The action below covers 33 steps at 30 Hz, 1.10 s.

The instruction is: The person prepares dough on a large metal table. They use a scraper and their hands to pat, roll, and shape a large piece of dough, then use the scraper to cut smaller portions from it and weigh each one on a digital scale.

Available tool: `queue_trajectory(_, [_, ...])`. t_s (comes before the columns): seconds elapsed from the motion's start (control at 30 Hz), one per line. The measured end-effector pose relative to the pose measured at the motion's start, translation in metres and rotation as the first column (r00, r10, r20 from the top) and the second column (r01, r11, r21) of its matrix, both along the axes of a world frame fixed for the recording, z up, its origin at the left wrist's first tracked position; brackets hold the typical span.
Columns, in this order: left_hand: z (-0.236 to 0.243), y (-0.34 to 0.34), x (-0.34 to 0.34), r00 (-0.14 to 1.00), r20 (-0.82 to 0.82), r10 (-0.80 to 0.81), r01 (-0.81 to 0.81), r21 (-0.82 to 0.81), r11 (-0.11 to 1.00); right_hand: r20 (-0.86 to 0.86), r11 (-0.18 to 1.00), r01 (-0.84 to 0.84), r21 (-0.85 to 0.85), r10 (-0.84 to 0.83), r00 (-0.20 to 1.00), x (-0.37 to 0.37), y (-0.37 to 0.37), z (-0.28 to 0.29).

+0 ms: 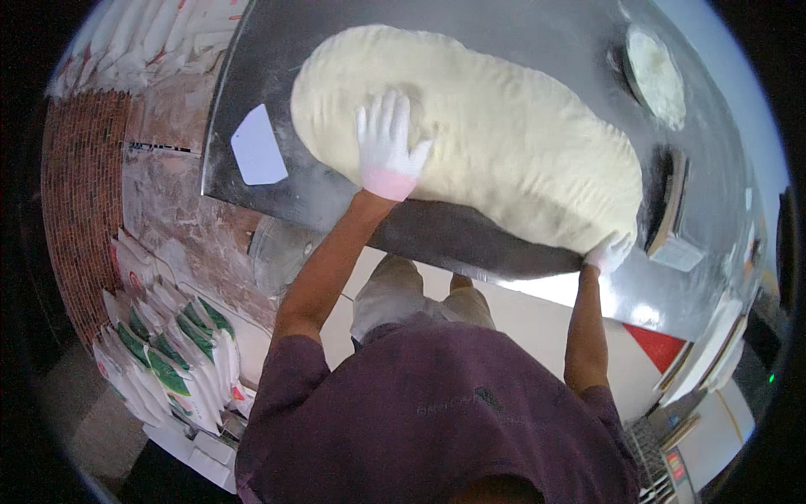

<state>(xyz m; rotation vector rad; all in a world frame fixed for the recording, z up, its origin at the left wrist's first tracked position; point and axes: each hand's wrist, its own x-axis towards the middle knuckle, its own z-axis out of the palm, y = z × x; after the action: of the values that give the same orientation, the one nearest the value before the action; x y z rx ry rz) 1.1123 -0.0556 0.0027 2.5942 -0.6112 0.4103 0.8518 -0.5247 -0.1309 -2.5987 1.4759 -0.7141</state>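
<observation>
A long, thick slab of pale dough [495, 126] stretches across the dark metal table [311, 197]. My left hand [388, 143], in a white glove with a pink cuff, lies flat on the dough's left part, fingers spread and pointing away from me. At the dough's near right end, my right hand [610, 250], also white-gloved, touches the edge. Its fingers are partly hidden against the dough, so their grip does not show. A white flat dough scraper [259, 147] lies on the table to the left of the dough.
A round pan with white flour [657, 76] sits at the far right of the table. Nearer, a long block [672, 197] lies beside the dough's right end. Stacked white and green sacks [172, 349] stand on the left, below a brick wall [84, 202].
</observation>
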Motion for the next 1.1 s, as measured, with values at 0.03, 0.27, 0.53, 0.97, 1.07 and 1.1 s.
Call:
queue_trajectory(0.03, [0.006,-0.01,-0.003,0.999,0.039,-0.01,0.011,-0.039,0.999,0.006,1.0,-0.017,-0.005,0.017,1.0,0.001,-0.005,0.0])
queue_trajectory(0.27, [0.018,-0.06,-0.028,0.981,-0.101,-0.166,0.179,0.147,0.973,0.012,0.992,-0.108,-0.063,0.109,0.994,-0.001,0.004,0.001])
queue_trajectory(0.53, [0.015,-0.102,-0.011,0.924,-0.139,-0.356,0.368,0.068,0.927,0.028,0.98,-0.144,-0.139,0.149,0.988,-0.009,0.006,0.005])
queue_trajectory(0.97, [0.023,-0.172,0.128,0.993,-0.117,-0.006,0.036,0.254,0.967,0.026,0.99,-0.127,-0.059,0.128,0.991,0.009,0.037,0.043])
queue_trajectory(1.07, [-0.002,-0.2,0.088,0.994,-0.008,-0.109,0.108,0.24,0.965,0.032,0.988,-0.139,-0.059,0.141,0.989,0.008,0.033,0.037])
queue_trajectory(1.1, [-0.005,-0.206,0.085,0.986,-0.074,-0.152,0.166,0.264,0.95,0.033,0.988,-0.139,-0.061,0.141,0.989,0.004,0.033,0.035])
